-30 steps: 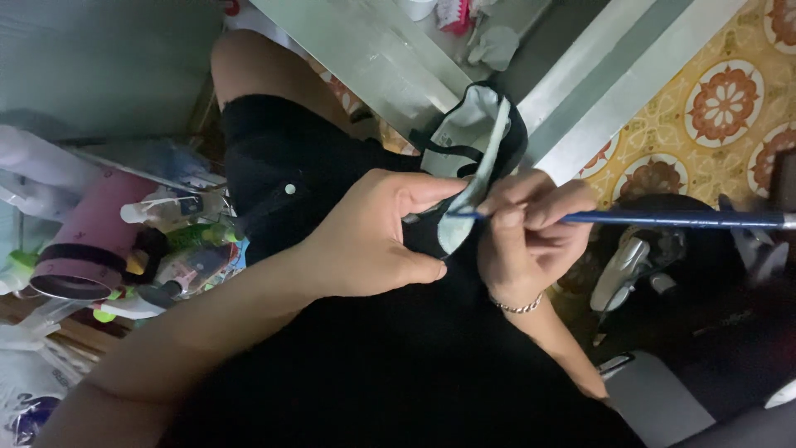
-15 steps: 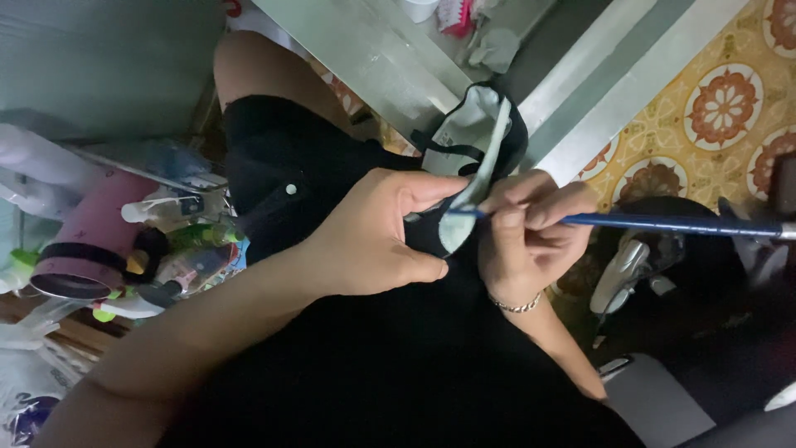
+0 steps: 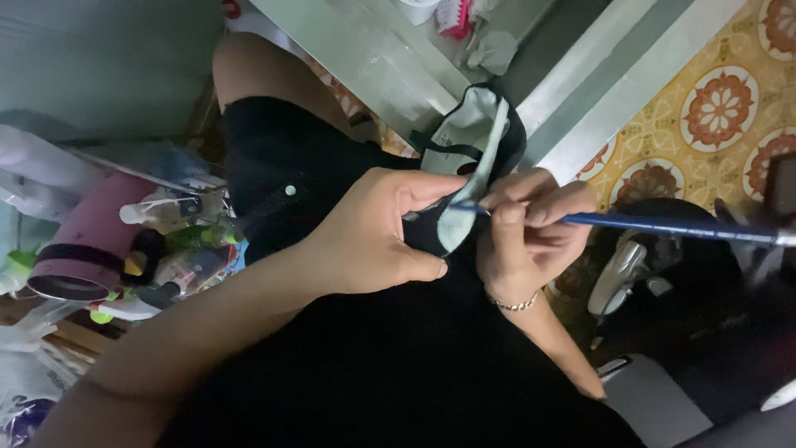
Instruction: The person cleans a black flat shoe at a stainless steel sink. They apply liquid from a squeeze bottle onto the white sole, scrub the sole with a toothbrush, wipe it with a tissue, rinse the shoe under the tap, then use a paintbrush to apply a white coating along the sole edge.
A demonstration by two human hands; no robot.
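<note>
Pale curved shoe sole (image 3: 474,178) is being pinched by the left hand (image 3: 373,236) while the right hand (image 3: 522,236) is clamping a thin blue-handled brush (image 3: 663,226), apparently touching it.

I see my left hand (image 3: 373,236) and right hand (image 3: 518,241) side by side over my lap, a shoe piece (image 3: 468,178) between them. The brush (image 3: 663,226) runs out rightward from my right hand. A cup (image 3: 87,249) and bottles (image 3: 170,211) lie at far left.
</note>
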